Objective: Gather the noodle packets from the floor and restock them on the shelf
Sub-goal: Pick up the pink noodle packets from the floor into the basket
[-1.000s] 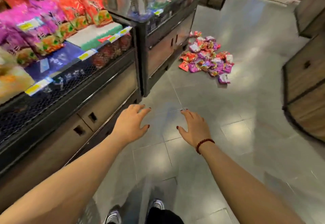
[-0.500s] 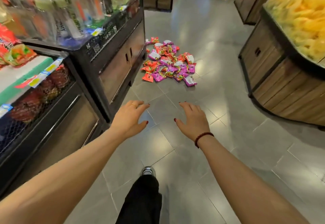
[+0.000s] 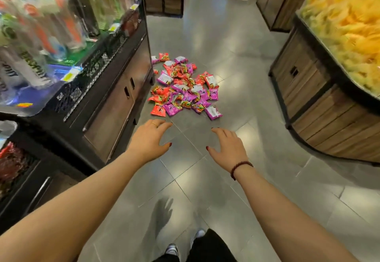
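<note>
Fingers [image 3: 164, 125] splayed, left hand [image 3: 147, 140], right hand [image 3: 228, 149]; noodle packets [image 3: 183, 89] beside cabinet [image 3: 115, 105] edge

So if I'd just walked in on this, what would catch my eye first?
The heap of red and purple noodle packets strewn on the grey floor, beside the dark cabinet, grabs the eye first. Then the left hand and right hand, both open and empty, reach toward it. At right, a wooden bin brims with yellow snacks.

- can't read the bottles [image 3: 41, 31], totally smeared
- no making out print on the noodle packets [image 3: 183, 89], too tiny
- losing yellow snacks [image 3: 349, 25] past right edge
</note>
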